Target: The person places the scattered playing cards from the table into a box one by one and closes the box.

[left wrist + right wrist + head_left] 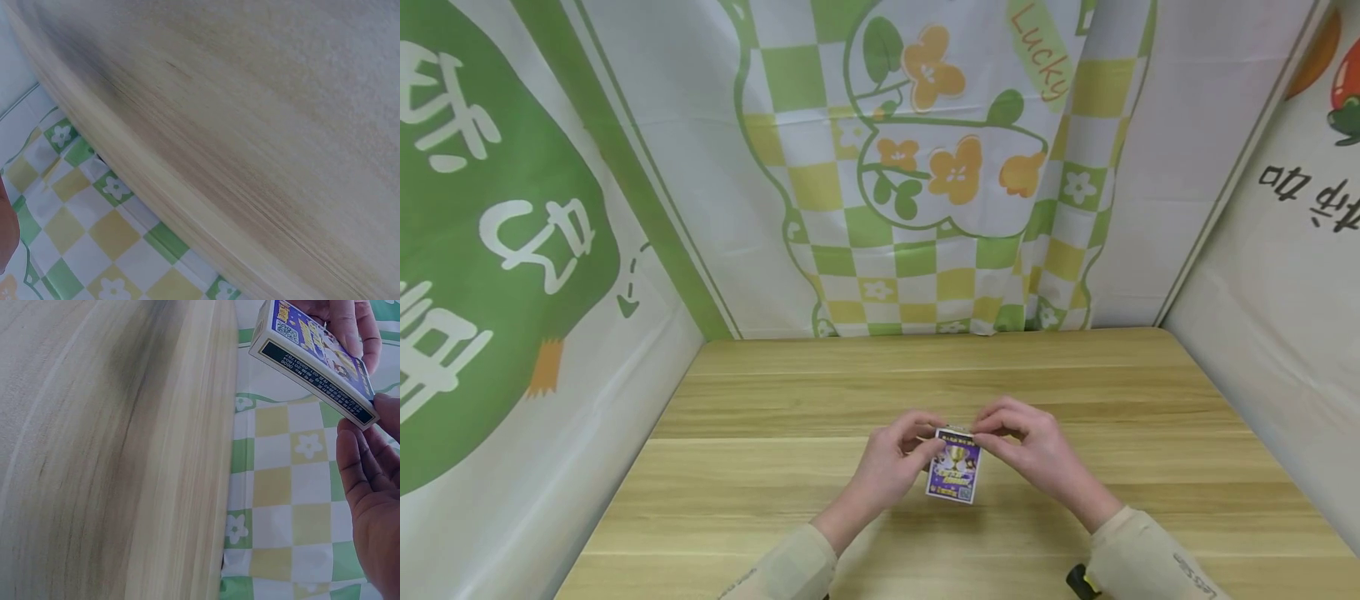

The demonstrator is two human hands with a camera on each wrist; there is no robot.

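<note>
A small card box (952, 475), purple with a gold trophy on its face and white edges, is held up over the table. My left hand (891, 462) grips its left side, thumb on the printed face and fingers behind. With thumb and fingertips, my right hand (1030, 442) pinches the upper right corner. In the right wrist view, a dark side panel with small white print shows on the card box (315, 378), and my right hand (378, 500) is at its end. The left wrist view does not show the box, only a bit of skin at its left edge.
The wooden table (760, 475) reaches back to a green and yellow checked curtain (917, 258). Printed cloth walls stand at left (647, 417) and right (1262, 300). A black and yellow strap piece (1082, 581) shows by the right sleeve.
</note>
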